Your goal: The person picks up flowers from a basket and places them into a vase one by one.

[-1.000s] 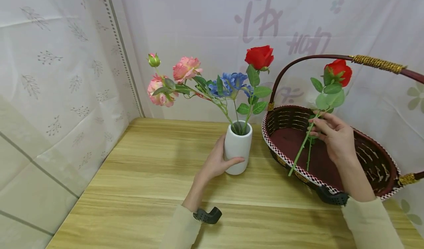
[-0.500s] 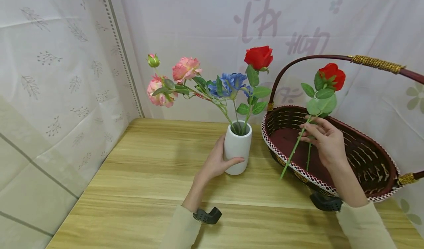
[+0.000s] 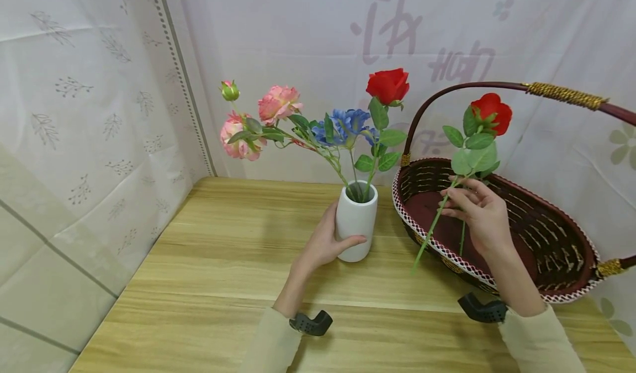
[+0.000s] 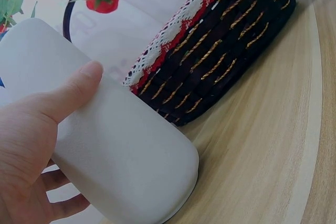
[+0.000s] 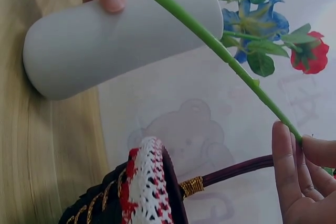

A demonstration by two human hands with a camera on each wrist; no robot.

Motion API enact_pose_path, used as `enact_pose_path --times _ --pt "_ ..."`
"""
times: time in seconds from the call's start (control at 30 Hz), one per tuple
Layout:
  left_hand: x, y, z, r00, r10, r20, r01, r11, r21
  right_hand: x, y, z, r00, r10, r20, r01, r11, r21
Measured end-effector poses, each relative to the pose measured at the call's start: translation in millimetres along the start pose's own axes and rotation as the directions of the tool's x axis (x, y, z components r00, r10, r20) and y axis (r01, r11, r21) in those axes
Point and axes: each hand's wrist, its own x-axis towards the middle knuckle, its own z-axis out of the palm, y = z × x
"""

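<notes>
My left hand (image 3: 325, 240) grips the white vase (image 3: 356, 227) from its left side, thumb across the front. The vase stands upright on the table and holds a red rose (image 3: 389, 87), a blue flower (image 3: 346, 126) and a branch of pink flowers (image 3: 279, 105). Above the basket's left part, my right hand (image 3: 484, 216) pinches the green stem of another red rose (image 3: 492, 113) between thumb and fingers. That rose leans, its bloom up to the right and its stem end down to the left. In the right wrist view the bare stem (image 5: 210, 40) crosses in front of the vase.
A dark woven basket (image 3: 556, 218) with white lace trim and a tall arched handle (image 3: 447, 90) stands right of the vase. At least one more green stem (image 3: 463, 238) shows inside it. The wooden table (image 3: 208, 284) meets patterned curtains at the back and left.
My right hand has moved left with the rose, bringing the stem's lower end past the basket's rim towards the vase. My left hand and the vase have stayed in place.
</notes>
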Motion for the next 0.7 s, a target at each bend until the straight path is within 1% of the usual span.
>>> enact_pose_path --times 0.3,0.53,0.7 --pt "0.4 -0.1 -0.4 1.0 0.006 -0.002 -0.006 1.0 -0.008 -2.4 -1.4 11.6 1.0 -0.019 0.023 0.02 0.999 -0.04" --pt "0.0 0.7 -0.2 1.0 -0.001 -0.004 0.001 1.0 -0.008 -2.1 -1.9 16.2 0.999 -0.045 0.027 0.046 0.997 -0.063" --pt "0.1 0.8 -0.3 1.0 0.001 -0.009 -0.001 1.0 0.014 -0.9 -3.4 19.7 0.995 -0.073 0.065 0.077 0.995 -0.059"
